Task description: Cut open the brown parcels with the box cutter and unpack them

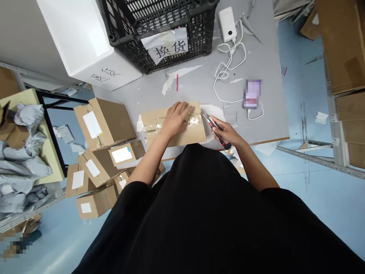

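A taped cardboard box point(182, 135) lies in front of me at the table's near edge, with shiny clear tape across its top. My left hand point(175, 120) rests on the box, its fingers spread over the top near the tape. Just right of the box, my right hand point(226, 133) is wrapped round a red and black utility knife point(225, 143). The knife's tip points up and left toward the box's right end, a little apart from it.
A black plastic crate point(199, 38) and a white bin point(85, 57) stand at the back. Several cardboard boxes point(114, 118) are stacked on the left. A white power bank point(227, 24) and a phone point(252, 93) with a cable point(222, 74) lie on the right of the grey table point(268, 68).
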Demonstrator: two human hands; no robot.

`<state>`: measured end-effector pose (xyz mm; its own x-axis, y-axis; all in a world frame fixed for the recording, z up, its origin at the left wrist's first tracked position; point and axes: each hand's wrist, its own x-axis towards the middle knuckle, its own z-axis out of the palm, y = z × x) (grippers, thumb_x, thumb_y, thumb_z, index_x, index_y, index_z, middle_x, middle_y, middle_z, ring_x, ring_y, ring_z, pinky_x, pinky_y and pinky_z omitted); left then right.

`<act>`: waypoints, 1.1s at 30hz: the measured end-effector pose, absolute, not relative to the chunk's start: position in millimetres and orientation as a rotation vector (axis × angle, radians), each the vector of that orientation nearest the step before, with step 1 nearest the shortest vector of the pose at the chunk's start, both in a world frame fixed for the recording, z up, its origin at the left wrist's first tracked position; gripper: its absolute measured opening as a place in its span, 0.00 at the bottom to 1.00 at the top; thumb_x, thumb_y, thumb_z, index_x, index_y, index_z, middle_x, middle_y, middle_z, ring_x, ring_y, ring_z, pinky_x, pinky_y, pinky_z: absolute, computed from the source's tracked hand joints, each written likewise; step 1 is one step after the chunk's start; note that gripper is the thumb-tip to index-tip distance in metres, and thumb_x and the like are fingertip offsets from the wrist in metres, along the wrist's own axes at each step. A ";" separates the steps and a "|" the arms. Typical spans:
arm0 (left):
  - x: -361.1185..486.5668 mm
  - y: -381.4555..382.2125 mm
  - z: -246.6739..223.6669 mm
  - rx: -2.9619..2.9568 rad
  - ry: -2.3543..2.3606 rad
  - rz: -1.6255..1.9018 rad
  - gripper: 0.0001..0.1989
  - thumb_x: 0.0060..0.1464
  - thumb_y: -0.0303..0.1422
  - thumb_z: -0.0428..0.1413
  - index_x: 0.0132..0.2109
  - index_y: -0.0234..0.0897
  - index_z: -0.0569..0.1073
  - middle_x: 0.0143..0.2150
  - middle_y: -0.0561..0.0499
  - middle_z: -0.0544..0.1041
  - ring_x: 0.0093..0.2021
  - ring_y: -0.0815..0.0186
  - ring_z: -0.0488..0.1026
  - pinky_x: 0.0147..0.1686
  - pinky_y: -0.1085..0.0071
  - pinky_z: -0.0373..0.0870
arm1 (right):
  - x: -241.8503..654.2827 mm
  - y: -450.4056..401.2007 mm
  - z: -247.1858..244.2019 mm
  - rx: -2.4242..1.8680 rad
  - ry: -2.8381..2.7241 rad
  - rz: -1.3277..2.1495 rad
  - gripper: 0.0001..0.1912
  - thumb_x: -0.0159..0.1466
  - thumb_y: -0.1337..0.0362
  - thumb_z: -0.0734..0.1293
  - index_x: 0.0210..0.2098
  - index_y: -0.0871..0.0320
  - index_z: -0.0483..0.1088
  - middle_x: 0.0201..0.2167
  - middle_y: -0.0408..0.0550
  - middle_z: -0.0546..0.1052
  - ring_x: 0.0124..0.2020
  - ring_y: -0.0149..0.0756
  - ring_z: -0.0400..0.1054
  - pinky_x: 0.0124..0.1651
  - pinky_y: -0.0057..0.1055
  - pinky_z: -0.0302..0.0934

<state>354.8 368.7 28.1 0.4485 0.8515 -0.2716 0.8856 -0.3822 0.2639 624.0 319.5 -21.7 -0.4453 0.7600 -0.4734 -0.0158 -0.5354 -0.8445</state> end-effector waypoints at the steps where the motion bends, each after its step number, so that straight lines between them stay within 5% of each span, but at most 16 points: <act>1: 353.3 376.0 27.3 2.337 1.429 -0.185 0.38 0.57 0.34 0.60 0.71 0.44 0.55 0.73 0.40 0.55 0.71 0.45 0.51 0.65 0.46 0.55 | 621.7 322.4 -21.2 -1.239 -1.103 2.024 0.37 0.66 0.60 0.66 0.72 0.49 0.53 0.30 0.39 0.70 0.21 0.24 0.61 0.24 0.26 0.63; 8: 358.3 395.5 20.6 2.406 1.215 -0.390 0.47 0.55 0.40 0.62 0.74 0.34 0.48 0.73 0.31 0.53 0.72 0.43 0.53 0.66 0.47 0.56 | 619.5 324.2 -21.9 -1.203 -1.169 2.013 0.36 0.67 0.59 0.66 0.72 0.51 0.53 0.30 0.39 0.70 0.20 0.25 0.61 0.23 0.26 0.63; 20: 361.1 389.4 21.5 2.552 1.067 -0.445 0.34 0.62 0.37 0.51 0.69 0.23 0.55 0.70 0.25 0.57 0.72 0.42 0.53 0.57 0.48 0.70 | 609.5 318.0 -22.5 -1.262 -1.229 1.949 0.35 0.67 0.59 0.64 0.72 0.53 0.53 0.29 0.40 0.71 0.20 0.25 0.61 0.23 0.25 0.63; 33: 351.3 356.5 -8.4 2.445 1.172 -0.054 0.29 0.65 0.34 0.44 0.70 0.29 0.58 0.71 0.31 0.59 0.74 0.49 0.50 0.68 0.44 0.54 | 608.4 313.8 -12.5 -1.306 -1.133 1.972 0.37 0.65 0.61 0.66 0.71 0.51 0.56 0.28 0.40 0.70 0.20 0.25 0.61 0.22 0.25 0.64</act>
